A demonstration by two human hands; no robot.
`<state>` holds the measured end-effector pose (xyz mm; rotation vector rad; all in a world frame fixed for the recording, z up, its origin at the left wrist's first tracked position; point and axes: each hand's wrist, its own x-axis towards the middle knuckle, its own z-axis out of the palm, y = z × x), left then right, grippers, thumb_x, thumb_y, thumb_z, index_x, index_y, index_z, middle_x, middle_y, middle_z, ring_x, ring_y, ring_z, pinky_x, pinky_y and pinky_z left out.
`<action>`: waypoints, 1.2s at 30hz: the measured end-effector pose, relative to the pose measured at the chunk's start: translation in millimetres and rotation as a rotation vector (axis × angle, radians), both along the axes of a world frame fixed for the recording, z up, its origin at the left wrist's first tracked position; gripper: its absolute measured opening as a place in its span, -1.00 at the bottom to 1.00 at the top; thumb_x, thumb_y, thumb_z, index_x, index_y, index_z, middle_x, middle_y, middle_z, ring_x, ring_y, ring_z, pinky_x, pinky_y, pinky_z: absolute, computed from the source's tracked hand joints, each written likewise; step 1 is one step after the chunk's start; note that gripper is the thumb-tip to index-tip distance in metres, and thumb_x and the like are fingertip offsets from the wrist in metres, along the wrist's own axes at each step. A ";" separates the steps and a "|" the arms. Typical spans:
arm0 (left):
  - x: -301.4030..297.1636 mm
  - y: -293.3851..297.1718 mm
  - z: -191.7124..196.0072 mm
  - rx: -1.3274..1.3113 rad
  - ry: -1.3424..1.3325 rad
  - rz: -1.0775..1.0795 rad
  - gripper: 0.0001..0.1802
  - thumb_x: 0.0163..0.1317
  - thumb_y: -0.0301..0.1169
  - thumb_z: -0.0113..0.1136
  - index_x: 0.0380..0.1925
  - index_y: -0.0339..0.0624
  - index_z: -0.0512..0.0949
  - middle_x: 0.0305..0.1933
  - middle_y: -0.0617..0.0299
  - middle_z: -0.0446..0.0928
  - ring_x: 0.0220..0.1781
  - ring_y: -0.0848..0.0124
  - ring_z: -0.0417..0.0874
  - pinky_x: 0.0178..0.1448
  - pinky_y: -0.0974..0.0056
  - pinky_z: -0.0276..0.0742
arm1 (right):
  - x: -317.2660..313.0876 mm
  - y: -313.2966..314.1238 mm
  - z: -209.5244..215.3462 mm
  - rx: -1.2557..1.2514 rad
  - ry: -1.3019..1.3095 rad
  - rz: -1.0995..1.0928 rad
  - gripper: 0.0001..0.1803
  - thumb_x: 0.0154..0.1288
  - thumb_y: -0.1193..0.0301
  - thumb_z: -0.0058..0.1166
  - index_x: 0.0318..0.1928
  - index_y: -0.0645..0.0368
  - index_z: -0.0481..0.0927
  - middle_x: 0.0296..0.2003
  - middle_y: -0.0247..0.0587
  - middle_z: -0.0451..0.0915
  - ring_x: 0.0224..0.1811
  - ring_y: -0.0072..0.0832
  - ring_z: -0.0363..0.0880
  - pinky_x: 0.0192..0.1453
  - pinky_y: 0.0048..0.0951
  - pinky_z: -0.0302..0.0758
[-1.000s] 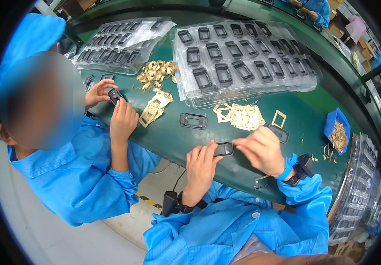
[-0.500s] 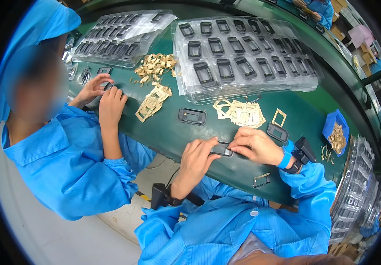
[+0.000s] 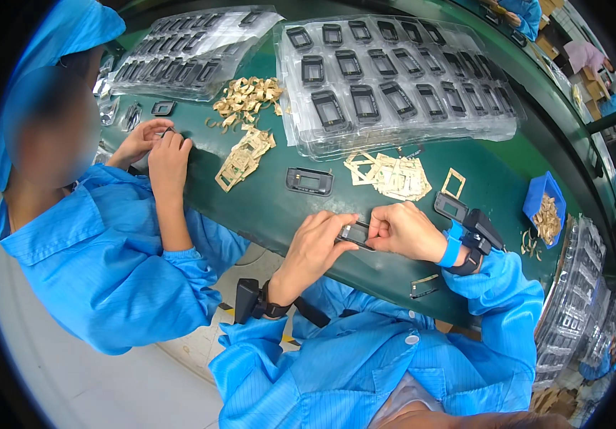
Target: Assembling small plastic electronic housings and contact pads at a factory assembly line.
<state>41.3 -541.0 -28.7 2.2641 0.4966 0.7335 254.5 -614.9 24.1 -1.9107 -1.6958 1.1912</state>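
Observation:
Near the front edge of the green table, a black plastic frame (image 3: 354,234) with a rectangular opening is held between my two hands. My left hand (image 3: 314,247) grips its left end, thumb below and fingers above. My right hand (image 3: 402,230) pinches at its right end; the fingertips hide that end, so any small piece there cannot be made out. Beyond my left hand lies another black frame (image 3: 309,181). A third black frame (image 3: 451,206) rests just past my right wrist, partly covered by the wrist device. Nearer me is a thin dark strip piece (image 3: 423,287).
Clear plastic trays (image 3: 398,136) of black frames stand at the back. Cream paper frames (image 3: 399,179) and curled paper scraps (image 3: 247,98) lie in piles. A blue bin (image 3: 534,203) of scraps is on the right. A co-worker's hands (image 3: 158,150) work at the left.
My right hand has turned, its fingers now curled more tightly at the frame's end. The black frame is tilted more, its right end lower. My left hand has shifted slightly.

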 end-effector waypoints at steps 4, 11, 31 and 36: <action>-1.0 -2.8 -0.7 -0.023 -0.012 0.000 -0.46 0.10 -0.34 0.46 0.10 -0.17 0.54 -0.12 0.14 0.61 -0.08 0.13 0.60 0.02 0.12 0.47 | -4.1 -1.0 7.2 -0.042 -0.044 -0.006 -0.84 0.03 0.40 0.39 -0.37 0.14 0.69 -0.46 -0.21 0.70 -0.34 -0.23 0.72 -0.23 -0.25 0.60; 7.8 -21.8 -1.7 -0.022 0.055 0.052 -0.46 0.03 -0.35 0.54 0.00 -0.18 0.53 0.01 0.20 0.67 -0.03 0.15 0.61 0.05 0.13 0.45 | 17.2 -33.6 -4.9 0.162 0.038 0.041 -0.76 0.12 0.35 0.44 -0.24 0.15 0.71 -0.39 -0.18 0.65 -0.29 -0.17 0.67 -0.21 -0.27 0.58; 84.4 -104.4 0.7 0.251 0.066 -0.109 -0.55 0.12 -0.38 0.45 0.05 -0.18 0.68 0.17 0.00 0.55 0.08 0.08 0.61 0.06 0.08 0.57 | 45.6 -168.6 -28.3 0.755 -0.543 -0.143 -0.56 0.13 0.34 0.41 0.06 0.04 0.72 -0.04 -0.21 0.64 -0.15 -0.27 0.62 -0.18 -0.28 0.56; 79.0 -102.6 -1.1 0.218 0.088 -0.086 -0.54 0.08 -0.44 0.48 0.05 -0.15 0.69 0.15 -0.03 0.55 0.07 0.04 0.62 0.07 0.06 0.59 | 52.7 -168.1 -31.3 0.752 -0.491 -0.097 -0.55 0.11 0.32 0.42 0.07 0.04 0.71 -0.05 -0.20 0.63 -0.14 -0.29 0.62 -0.17 -0.30 0.56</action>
